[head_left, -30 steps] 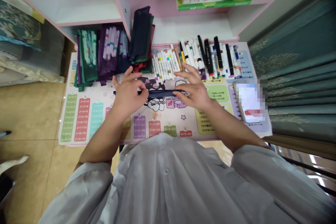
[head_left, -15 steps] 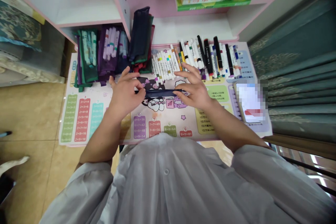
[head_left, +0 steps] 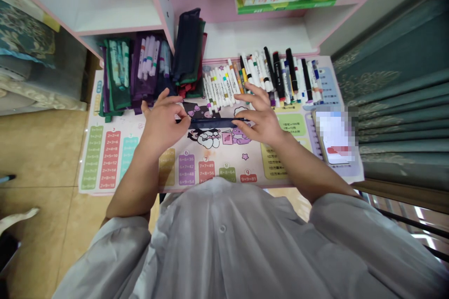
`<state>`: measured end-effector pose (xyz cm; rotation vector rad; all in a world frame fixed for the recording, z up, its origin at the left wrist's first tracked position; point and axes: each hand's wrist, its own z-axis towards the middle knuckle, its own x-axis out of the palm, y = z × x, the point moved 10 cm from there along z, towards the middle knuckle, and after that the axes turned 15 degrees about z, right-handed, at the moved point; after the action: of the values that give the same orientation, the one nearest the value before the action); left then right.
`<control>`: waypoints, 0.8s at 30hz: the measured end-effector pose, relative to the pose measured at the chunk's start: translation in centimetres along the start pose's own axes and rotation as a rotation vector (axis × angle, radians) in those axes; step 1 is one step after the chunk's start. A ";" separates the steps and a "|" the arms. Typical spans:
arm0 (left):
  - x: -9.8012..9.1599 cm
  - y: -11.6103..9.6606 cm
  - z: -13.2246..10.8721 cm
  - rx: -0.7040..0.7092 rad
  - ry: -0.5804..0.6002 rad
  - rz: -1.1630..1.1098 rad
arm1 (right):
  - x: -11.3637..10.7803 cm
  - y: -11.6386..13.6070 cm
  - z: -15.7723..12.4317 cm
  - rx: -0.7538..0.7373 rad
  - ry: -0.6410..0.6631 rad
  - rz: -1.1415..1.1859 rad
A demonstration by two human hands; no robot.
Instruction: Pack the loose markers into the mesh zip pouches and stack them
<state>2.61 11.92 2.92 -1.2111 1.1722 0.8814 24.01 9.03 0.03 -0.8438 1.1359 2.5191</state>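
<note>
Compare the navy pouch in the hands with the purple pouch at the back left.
The navy pouch is held between the left hand and right hand over the mat; the purple pouch lies untouched. The navy pouch looks flat and slim; the purple pouch holds markers. Both look like dark fabric.

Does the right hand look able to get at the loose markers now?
Probably yes: the markers lie just beyond the right hand, nothing between, though it grips the navy pouch.

Navy pouch [head_left: 210, 123]; pink cartoon-print mat [head_left: 217, 159].
</note>
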 end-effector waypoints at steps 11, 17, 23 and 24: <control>-0.6 0.8 0.1 -0.036 -0.025 0.043 | -0.1 -0.3 0.0 0.003 -0.008 -0.001; -0.7 1.3 0.2 -0.045 -0.020 0.048 | -0.2 -0.3 0.0 0.002 -0.013 -0.010; -0.8 1.6 0.2 -0.062 -0.020 0.046 | -0.3 -0.3 -0.1 -0.002 -0.015 0.002; -0.8 1.7 0.3 -0.066 -0.021 0.047 | -0.3 -0.4 -0.1 -0.004 -0.016 0.005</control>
<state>0.81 12.57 3.30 -1.2290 1.1665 0.9721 24.47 9.19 -0.06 -0.8216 1.1297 2.5284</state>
